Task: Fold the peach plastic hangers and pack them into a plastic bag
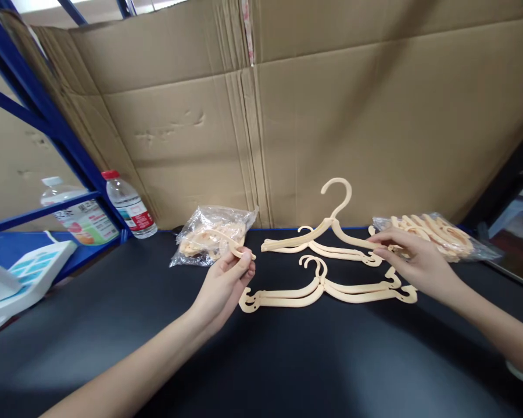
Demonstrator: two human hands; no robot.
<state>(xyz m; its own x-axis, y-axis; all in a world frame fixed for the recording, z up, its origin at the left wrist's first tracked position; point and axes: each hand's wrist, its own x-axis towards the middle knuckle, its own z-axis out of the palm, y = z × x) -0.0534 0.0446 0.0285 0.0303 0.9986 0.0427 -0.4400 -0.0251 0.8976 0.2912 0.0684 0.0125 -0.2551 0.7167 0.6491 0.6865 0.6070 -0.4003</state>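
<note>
Left hand [226,281] raised, pinching hanger piece [226,239], right hand [412,258] palm down, fingertips gripping upper hanger [326,229]

Flattened brown cardboard sheets [331,116] line the wall behind a dark table [287,360]. Blue metal shelving [39,110] stands left, holding two water bottles [128,206].

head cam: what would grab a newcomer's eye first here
Cream plastic hangers lie mid-table on the dark table, before a cardboard wall. The left hand pinches a hanger piece drawn from a clear bag; the right hand touches parts at a second bag. Water bottles stand far left.
</note>
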